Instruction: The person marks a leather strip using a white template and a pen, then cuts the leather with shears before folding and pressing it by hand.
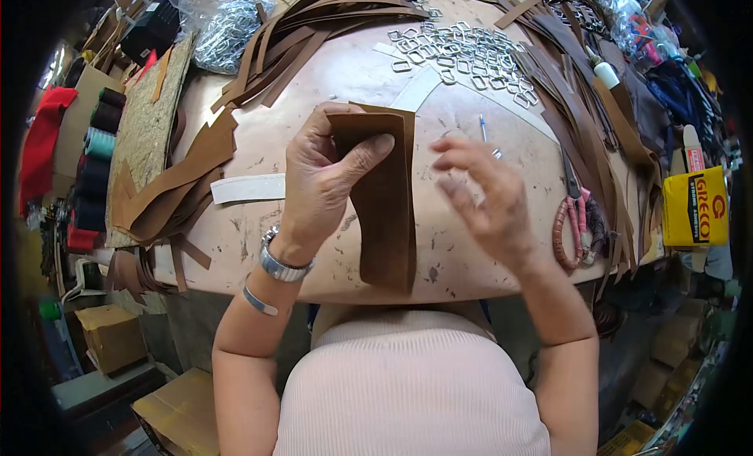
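Head view, left hand (320, 185) pinching leather strip (386, 205), right hand (485, 199) beside

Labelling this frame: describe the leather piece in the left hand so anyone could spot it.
Start at the round pale worktable and go to its near-middle, where the left hand grips a brown leather strip with its thumb across the top. It runs down to the table's near edge. Unlike the loose strips heaped round the rim, it is broad, folded and held.
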The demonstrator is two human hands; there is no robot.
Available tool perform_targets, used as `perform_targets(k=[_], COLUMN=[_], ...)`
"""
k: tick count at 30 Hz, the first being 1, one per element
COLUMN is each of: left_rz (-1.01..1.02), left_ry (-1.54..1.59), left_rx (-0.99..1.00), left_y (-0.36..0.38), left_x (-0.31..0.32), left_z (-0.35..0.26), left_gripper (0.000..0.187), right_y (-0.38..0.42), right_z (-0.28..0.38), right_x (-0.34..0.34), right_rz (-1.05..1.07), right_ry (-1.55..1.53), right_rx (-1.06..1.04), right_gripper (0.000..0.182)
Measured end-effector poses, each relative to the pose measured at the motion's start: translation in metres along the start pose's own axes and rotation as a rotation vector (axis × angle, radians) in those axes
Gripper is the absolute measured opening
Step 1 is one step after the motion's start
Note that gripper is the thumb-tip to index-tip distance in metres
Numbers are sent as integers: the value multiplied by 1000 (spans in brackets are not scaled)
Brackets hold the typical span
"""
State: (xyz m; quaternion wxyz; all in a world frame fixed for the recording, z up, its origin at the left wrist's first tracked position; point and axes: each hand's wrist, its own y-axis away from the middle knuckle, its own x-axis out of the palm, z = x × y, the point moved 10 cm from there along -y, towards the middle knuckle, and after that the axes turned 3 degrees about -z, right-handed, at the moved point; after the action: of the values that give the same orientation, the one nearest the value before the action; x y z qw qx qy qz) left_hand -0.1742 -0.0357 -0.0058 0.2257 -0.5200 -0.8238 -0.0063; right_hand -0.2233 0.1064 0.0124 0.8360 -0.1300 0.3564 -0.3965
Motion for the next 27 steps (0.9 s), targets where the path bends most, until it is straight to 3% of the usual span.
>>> perform_targets(k=[3, 6, 8, 11, 15, 27], left_rz=[-55, -128, -169, -242, -183, -198], left_ry=[101, 199, 246, 240, 57, -80], left_rx=[2, 27, 39, -114, -76, -46], left_y=[5, 11, 15, 18, 18, 21], left_x=[2, -2, -6, -12, -20, -32], left_z=[-1, 3, 8, 22, 22, 18], left_gripper=[18, 16, 16, 15, 12, 11], right_y=[6, 15, 18, 26, 35, 32], right_z=[16, -5, -2, -10, -23, -20], right_x=[13, 32, 36, 38, 40, 40], right_rz=[-78, -107, -31, 45, 48, 75], right_ry=[-233, -435, -382, -443, -570, -438], right_rx=[19, 207, 226, 342, 447, 324], right_gripper=[17, 17, 16, 14, 12, 15])
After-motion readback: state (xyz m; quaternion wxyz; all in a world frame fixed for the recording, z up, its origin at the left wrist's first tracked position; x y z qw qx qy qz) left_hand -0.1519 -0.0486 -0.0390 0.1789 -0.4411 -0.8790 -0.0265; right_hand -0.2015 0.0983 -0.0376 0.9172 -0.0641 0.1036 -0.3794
